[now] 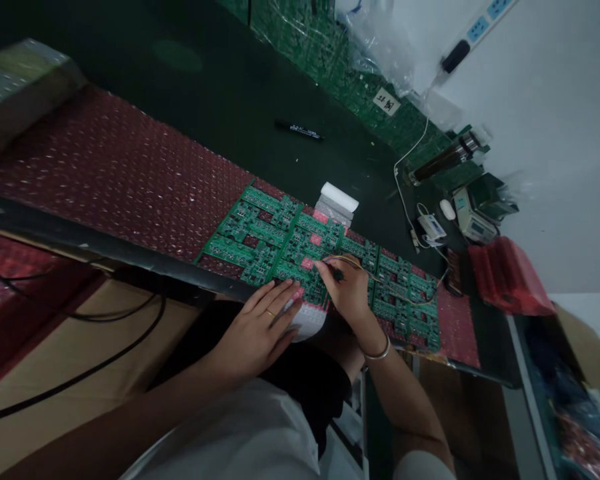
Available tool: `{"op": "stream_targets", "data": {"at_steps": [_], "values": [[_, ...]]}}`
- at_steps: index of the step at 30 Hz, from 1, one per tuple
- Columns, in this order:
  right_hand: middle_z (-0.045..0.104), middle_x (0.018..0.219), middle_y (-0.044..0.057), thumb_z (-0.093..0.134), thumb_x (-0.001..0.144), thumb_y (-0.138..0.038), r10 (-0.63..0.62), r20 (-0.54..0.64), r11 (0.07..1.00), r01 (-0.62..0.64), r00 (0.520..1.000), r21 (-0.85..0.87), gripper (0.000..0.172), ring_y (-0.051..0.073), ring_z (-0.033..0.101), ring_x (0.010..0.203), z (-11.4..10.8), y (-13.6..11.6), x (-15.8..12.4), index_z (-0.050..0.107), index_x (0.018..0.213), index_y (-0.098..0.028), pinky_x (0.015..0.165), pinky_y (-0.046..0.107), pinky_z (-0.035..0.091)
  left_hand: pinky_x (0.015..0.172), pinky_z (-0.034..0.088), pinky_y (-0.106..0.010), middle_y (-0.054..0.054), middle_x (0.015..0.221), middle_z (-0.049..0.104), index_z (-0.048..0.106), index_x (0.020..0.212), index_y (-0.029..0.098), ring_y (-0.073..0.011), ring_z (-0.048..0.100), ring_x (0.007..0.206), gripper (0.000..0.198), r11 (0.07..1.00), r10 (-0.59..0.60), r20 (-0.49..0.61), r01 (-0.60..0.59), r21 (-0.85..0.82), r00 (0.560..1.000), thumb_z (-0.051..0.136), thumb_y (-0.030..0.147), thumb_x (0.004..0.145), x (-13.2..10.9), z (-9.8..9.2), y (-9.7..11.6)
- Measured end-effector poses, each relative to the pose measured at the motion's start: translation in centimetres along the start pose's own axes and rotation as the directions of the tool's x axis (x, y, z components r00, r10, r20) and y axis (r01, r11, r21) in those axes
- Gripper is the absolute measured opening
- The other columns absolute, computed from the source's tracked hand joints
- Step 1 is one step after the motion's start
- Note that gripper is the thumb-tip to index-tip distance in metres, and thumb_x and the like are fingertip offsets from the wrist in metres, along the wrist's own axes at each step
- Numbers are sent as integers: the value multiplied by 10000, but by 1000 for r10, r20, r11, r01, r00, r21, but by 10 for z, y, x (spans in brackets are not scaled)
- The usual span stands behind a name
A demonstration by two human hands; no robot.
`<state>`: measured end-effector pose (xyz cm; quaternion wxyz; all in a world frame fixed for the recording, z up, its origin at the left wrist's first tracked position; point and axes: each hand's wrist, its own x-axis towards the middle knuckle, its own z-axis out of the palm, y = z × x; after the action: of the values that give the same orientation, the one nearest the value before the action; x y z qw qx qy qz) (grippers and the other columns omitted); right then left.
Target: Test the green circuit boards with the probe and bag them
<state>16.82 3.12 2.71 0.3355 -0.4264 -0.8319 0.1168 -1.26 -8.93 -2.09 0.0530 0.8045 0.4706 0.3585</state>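
White shirt cloth (240, 433) is filling the space nearest my camera, softly creased and cut off at the bottom of my view. Beyond it, green circuit boards (250, 230) are lying in a row along the near edge of the bench (230, 93), joined into panels with squarish cutouts, their faces crowded with parts too small for me to make out. Beneath them, glossy, dimpled red bubble wrap (145, 167) is stretching along the same edge. The left hand (260, 327) is resting unclenched, fingers extended at the near edge of a middle panel, partly covering a pale strip (310, 323). The right hand (349, 290) is pinching thin coloured wires (420, 303) over that panel; its fingers are hiding the wires' tip, so I am not managing to tell whether it is touching the board. Those wires are looping toward the bench's right end, where folded red wrap (510, 273) is sitting in a bulky stack.
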Motion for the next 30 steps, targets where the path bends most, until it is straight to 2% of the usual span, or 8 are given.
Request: {"op": "stream_targets", "data": {"at_steps": [4,9,15,23,30], "values": [[759,940,44,613,966,-234,-64,71,988,53,995,146,108,189,699,927,-4,-14,15,694,896,-225,870,336,560,1185,377,-507,-165,1466,550,536,1387,114,-305,458,1415,429,1000,2,-1,-2,1,1000,569,213,970,0,0,0],[744,1041,68,553,988,-218,-93,196,993,76,976,93,141,212,687,1031,6,-16,31,685,1035,-218,942,360,548,1175,380,-509,-171,1459,553,563,1355,89,-314,465,1402,399,1000,1,-3,-1,11,1000,555,219,979,1,-1,1],[741,1007,82,535,993,-198,-157,209,987,146,965,67,140,230,666,991,12,-13,34,673,1016,-193,924,385,540,1177,372,-503,-171,1456,555,576,1341,82,-313,463,1402,384,1000,3,-6,-3,8,1000,541,228,987,0,-1,1],[736,1017,81,504,999,-195,-190,298,981,194,935,18,166,249,640,1023,12,-13,35,669,1015,-199,952,412,511,1185,368,-492,-153,1451,565,562,1364,99,-297,461,1407,402,1000,-2,-4,2,10,1000,550,235,986,-1,0,0],[723,1002,81,604,965,-265,-119,234,990,99,965,97,85,230,664,975,15,0,36,651,1002,-204,903,380,535,1181,370,-490,-163,1455,558,568,1346,91,-296,462,1407,375,1000,6,-9,-6,17,1000,531,228,999,1,-2,1]]}}
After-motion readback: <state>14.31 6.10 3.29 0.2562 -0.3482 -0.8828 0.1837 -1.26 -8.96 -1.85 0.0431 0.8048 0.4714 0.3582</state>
